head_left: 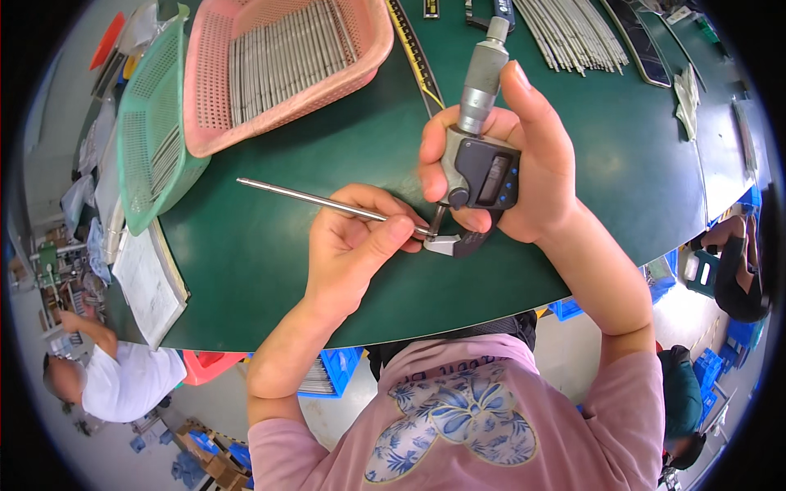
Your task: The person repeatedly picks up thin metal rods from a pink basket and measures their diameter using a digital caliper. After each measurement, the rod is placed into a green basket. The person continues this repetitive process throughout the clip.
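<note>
Over the green worktop (270,270), the left hand (352,245) pinches a thin metal rod (311,199) near its right end; stiff, light and likely slick, it feeds into the digital micrometer (479,176), which the right hand (532,164) grips firmly around its body.

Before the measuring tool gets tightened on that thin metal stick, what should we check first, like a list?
1. Left hand pinches the thin rod: ok.
2. Right hand wraps the digital micrometer, thumb up by its barrel: ok.
3. Rod tip sits in the micrometer's jaw gap: looks ok, partly hidden by the left fingers.
4. Rod square across the jaws: cannot tell.
5. Display facing up toward the person: ok; its reading cannot be made out.
6. Green table under the hands: ok, with the pink basket off to the side.
</note>
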{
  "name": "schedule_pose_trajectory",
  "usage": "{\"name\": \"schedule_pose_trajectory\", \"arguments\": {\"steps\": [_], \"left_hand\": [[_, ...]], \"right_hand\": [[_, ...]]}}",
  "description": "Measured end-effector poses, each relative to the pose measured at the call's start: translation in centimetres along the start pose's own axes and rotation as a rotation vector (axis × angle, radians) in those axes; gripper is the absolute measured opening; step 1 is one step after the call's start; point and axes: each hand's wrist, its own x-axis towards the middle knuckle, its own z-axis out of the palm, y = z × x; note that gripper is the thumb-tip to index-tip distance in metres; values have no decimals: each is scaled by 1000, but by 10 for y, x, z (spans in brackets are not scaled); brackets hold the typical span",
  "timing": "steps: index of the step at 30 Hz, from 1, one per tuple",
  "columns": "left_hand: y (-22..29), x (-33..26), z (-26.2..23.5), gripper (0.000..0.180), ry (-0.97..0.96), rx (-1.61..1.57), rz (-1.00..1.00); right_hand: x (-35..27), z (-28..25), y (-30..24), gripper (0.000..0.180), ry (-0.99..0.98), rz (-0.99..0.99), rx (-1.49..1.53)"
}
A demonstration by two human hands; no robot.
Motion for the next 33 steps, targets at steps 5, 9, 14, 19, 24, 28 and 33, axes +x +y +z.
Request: {"name": "schedule_pose_trajectory", "arguments": {"steps": [5,9,14,19,24,28,33], "left_hand": [[2,0,-4,13,-38,16,-31],[2,0,-4,17,-66,39,-7],[4,0,-4,18,-88,20,4],[4,0,-4,19,-106,7,2],[6,-1,-4,19,-141,46,-20],[3,-2,-1,18,-129,30,-40],[2,0,3,16,-74,45,-12]], "right_hand": [[1,0,1,70,25,31,8],[4,-4,0,68,-9,82,80],[4,-5,0,67,-18,102,119],[3,-3,2,65,18,78,58],[1,0,-1,64,34,40,-41],[0,1,-1,63,41,31,-67],[2,0,1,66,18,-14,-70]]}}
